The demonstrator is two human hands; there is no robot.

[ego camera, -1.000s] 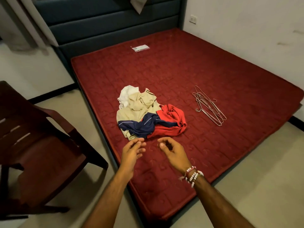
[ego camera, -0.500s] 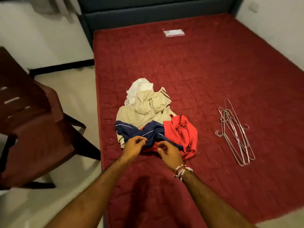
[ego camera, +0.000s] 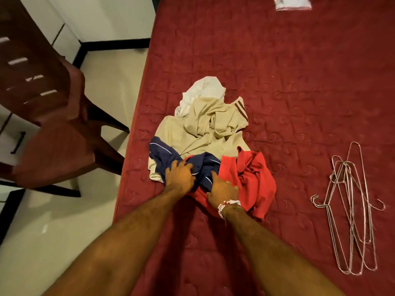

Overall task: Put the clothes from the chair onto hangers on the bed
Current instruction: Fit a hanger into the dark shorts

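My left hand [ego camera: 179, 174] and right hand [ego camera: 222, 189] grasp the navy garment [ego camera: 164, 154] mid-frame; print on the upper-right white packet [ego camera: 292, 4] is too blurred to read.

1. A bedroom in a home; a wide bed [ego camera: 299, 71] with a bare red quilted mattress fills the right and far part of the scene;
2. A loose pile of clothes [ego camera: 209, 124] lies on the mattress near its left edge; a bunch of wire hangers [ego camera: 352, 221] lies to the right, well apart from the pile;
3. A dark red chair [ego camera: 53, 150] stands on the pale floor [ego camera: 53, 231] left of the bed;
4. A white wall [ego camera: 111, 18] with a dark skirting [ego camera: 115, 44] closes the far left.
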